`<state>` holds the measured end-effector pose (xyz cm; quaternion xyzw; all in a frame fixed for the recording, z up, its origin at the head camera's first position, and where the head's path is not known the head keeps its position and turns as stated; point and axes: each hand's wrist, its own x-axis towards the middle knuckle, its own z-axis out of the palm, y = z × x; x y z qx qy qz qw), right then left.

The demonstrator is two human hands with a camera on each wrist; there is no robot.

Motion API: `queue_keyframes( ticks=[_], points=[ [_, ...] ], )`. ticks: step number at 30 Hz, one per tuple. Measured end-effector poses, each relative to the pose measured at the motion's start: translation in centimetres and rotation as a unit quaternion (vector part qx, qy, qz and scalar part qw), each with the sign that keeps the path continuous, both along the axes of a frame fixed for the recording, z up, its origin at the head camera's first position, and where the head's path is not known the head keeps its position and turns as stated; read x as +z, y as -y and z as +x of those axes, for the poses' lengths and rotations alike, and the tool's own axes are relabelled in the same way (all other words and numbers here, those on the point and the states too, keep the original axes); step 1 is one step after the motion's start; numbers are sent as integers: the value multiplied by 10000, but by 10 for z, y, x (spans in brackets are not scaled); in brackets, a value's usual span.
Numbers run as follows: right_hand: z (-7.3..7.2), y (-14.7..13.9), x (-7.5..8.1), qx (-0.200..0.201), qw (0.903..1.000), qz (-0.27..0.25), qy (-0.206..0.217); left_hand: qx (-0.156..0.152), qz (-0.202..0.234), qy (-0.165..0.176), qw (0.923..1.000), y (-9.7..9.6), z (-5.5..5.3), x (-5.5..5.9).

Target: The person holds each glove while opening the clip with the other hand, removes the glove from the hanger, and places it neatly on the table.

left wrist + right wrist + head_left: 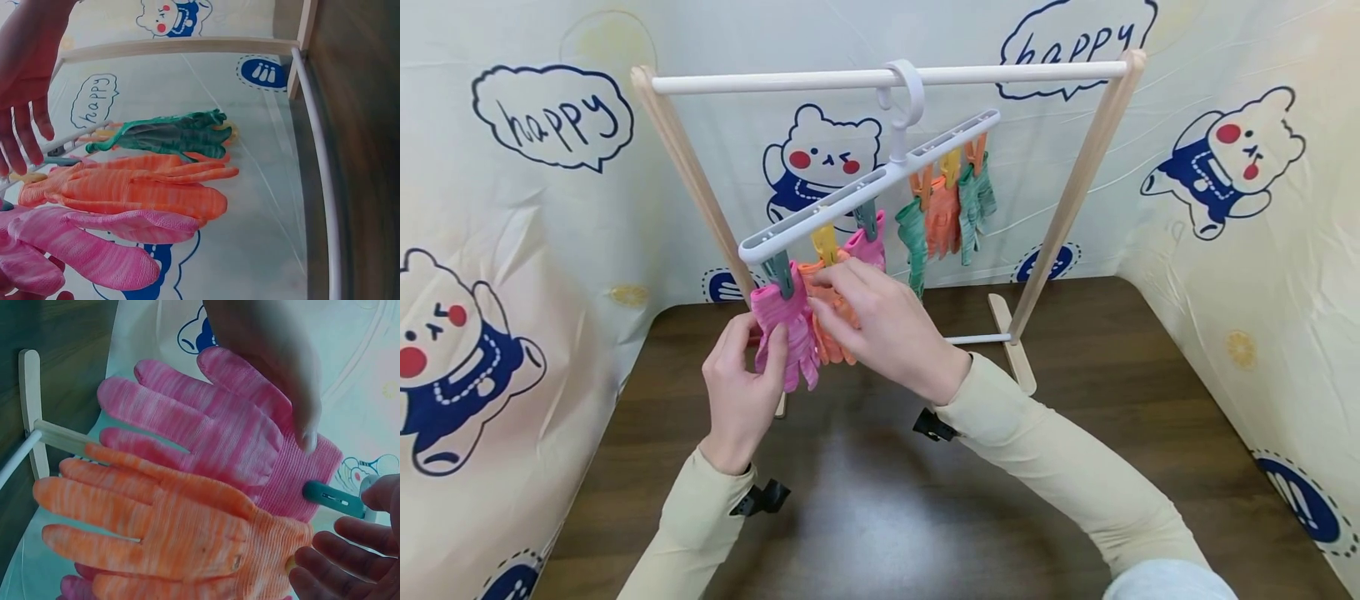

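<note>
My left hand (741, 400) pinches a pink glove (790, 321) near its cuff, thumb in front and fingers behind. A green clothespin (782, 273) clips this glove to the near end of a white hanger (865, 193). My right hand (891, 329) is beside the clipped cuffs, its fingers loosely extended, with fingertips close to the orange glove (194, 531). That orange glove hangs from a yellow clothespin (824, 243). Another pink glove (868, 243) hangs just behind it, partly hidden by my right hand.
Farther along the hanger are green gloves (976, 204) and an orange glove (943, 218) on clothespins. The hanger hooks over the white rod (760, 82) of a wooden-legged rack (1078, 192), slanting toward me. Below is a dark wooden table (880, 500); printed cloth (1210, 275) surrounds it.
</note>
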<state>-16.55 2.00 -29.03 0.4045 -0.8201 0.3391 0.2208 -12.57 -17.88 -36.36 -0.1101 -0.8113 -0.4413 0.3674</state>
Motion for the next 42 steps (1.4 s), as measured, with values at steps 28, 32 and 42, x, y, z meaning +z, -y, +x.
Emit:
queue_keyframes(
  ticks=[28,32,42],
  points=[
    [-4,15,1,-39,9985,166,522,-766,733,647,9923,3,-1,9],
    [-6,17,1,-43,9980,166,610,-884,928,782,9887,5,0,10],
    [-7,20,2,-45,9964,145,835,-1133,1079,849,9840,7,3,13]
  ],
)
